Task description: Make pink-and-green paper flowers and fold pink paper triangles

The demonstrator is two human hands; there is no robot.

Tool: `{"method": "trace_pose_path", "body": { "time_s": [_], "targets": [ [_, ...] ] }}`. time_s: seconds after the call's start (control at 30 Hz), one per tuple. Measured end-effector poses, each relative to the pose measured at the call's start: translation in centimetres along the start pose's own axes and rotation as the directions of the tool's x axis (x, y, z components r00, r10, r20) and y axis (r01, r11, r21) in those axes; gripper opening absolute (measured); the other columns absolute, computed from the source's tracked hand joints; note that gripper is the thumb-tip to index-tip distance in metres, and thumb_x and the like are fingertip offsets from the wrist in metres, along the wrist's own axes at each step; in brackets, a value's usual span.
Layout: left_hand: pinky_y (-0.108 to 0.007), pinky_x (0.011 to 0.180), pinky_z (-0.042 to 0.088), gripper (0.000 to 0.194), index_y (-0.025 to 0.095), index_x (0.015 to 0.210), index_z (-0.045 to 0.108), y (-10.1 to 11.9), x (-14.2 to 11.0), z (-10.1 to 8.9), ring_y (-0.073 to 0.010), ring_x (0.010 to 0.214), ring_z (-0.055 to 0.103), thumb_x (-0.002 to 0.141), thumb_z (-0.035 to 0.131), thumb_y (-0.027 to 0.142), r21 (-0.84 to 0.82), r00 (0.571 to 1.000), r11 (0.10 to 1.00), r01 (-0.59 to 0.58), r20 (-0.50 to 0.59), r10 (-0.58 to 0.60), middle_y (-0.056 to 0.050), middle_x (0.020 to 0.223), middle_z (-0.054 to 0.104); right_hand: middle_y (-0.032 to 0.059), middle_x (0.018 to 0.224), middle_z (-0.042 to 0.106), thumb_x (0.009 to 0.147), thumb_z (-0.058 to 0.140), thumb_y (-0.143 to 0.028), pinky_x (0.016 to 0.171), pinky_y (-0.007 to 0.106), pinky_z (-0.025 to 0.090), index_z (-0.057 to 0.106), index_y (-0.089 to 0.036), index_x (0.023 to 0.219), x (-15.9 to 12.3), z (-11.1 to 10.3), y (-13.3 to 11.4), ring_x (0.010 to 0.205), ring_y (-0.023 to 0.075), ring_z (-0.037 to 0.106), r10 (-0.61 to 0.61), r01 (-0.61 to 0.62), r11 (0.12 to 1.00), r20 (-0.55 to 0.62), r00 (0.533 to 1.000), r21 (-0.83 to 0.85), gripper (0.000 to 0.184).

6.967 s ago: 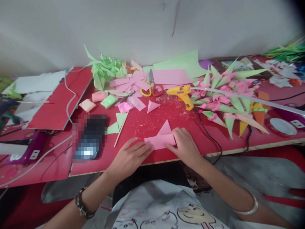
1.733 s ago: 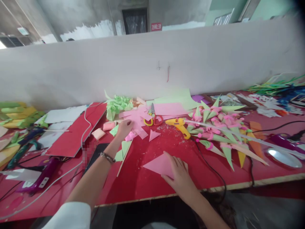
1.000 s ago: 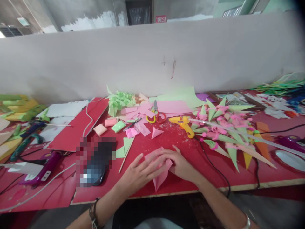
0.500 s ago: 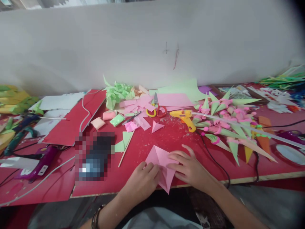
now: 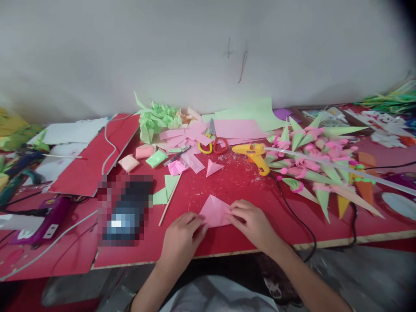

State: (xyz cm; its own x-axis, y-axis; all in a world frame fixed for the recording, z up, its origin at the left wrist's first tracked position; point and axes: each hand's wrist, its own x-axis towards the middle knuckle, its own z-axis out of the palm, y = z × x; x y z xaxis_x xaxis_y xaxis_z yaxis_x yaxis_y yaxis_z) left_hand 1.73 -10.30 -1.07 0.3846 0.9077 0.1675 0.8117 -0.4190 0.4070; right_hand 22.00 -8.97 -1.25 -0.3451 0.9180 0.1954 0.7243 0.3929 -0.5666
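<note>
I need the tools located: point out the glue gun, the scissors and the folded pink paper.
yellow glue gun [image 5: 251, 150], head view, on its body.
scissors [image 5: 212, 145], head view, where the handles meet.
folded pink paper [image 5: 215, 211], head view, on its middle.

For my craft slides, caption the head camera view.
Both hands, left hand and right hand, press a folded pink paper on the red table.

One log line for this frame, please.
left hand: on pink paper | right hand: pressing paper | table: glue gun, scissors
</note>
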Motion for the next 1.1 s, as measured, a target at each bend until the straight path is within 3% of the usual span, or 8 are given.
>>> {"method": "trace_pose_path", "body": {
  "time_s": [0.13,0.23,0.47,0.83,1.1],
  "targets": [
    [-0.022,0.056,0.039,0.023,0.018,0.064,0.055,0.2,0.2,0.3,-0.0129,0.062,0.054,0.081,0.046,0.03,0.103,0.995,0.99,0.097,-0.029,-0.094,-0.001,0.065,0.058,-0.0006,0.06,0.05,0.082,0.047,-0.027,0.053,0.022,0.03,0.05,-0.017,0.057,0.7,0.3,-0.2,0.057,0.0106,0.043,0.072,-0.072,0.987,-0.007,0.997,-0.141,0.027],
    [-0.022,0.053,0.034,0.028,0.017,0.059,0.051,0.4,0.3,0.3,-0.0124,0.057,0.051,0.082,0.045,0.031,0.172,0.994,0.98,0.103,-0.038,-0.098,0.0,0.059,0.055,-0.0012,0.059,0.049,0.082,0.047,-0.027,0.052,0.022,0.025,0.049,-0.017,0.057,1.0,0.5,-0.4,0.056,0.0101,0.043,0.097,-0.097,0.967,-0.013,0.995,-0.235,0.027],
    [-0.025,0.056,0.034,0.028,0.017,0.061,0.052,0.5,0.7,0.2,-0.0135,0.056,0.049,0.084,0.041,0.03,0.235,0.996,0.968,0.091,-0.025,-0.088,-0.001,0.059,0.055,0.0009,0.061,0.057,0.084,0.044,-0.029,0.05,0.024,0.021,0.053,-0.017,0.062,1.9,0.4,-1.1,0.057,0.0112,0.05,0.17,-0.152,0.915,0.016,0.985,-0.373,0.026],
    [-0.031,0.063,0.035,0.027,0.018,0.065,0.053,0.5,1.1,0.3,-0.0181,0.065,0.055,0.085,0.038,0.027,0.292,0.995,0.953,0.078,0.037,-0.092,-0.002,0.064,0.059,0.0017,0.063,0.06,0.082,0.046,-0.024,0.05,0.025,0.02,0.055,-0.018,0.065,2.3,0.7,-1.5,0.059,0.0125,0.053,0.213,-0.183,0.877,0.018,0.977,-0.444,0.021],
    [-0.031,0.06,0.035,0.024,0.017,0.067,0.053,0.2,1.7,0.6,-0.0194,0.062,0.057,0.085,0.039,0.026,0.358,0.995,0.931,0.066,0.048,-0.089,-0.004,0.062,0.061,0.0014,0.06,0.06,0.082,0.045,-0.023,0.048,0.026,0.018,0.055,-0.019,0.065,2.4,0.7,-1.4,0.056,0.0124,0.054,0.219,-0.18,0.855,0.024,0.975,-0.487,0.021]
  ]
}}
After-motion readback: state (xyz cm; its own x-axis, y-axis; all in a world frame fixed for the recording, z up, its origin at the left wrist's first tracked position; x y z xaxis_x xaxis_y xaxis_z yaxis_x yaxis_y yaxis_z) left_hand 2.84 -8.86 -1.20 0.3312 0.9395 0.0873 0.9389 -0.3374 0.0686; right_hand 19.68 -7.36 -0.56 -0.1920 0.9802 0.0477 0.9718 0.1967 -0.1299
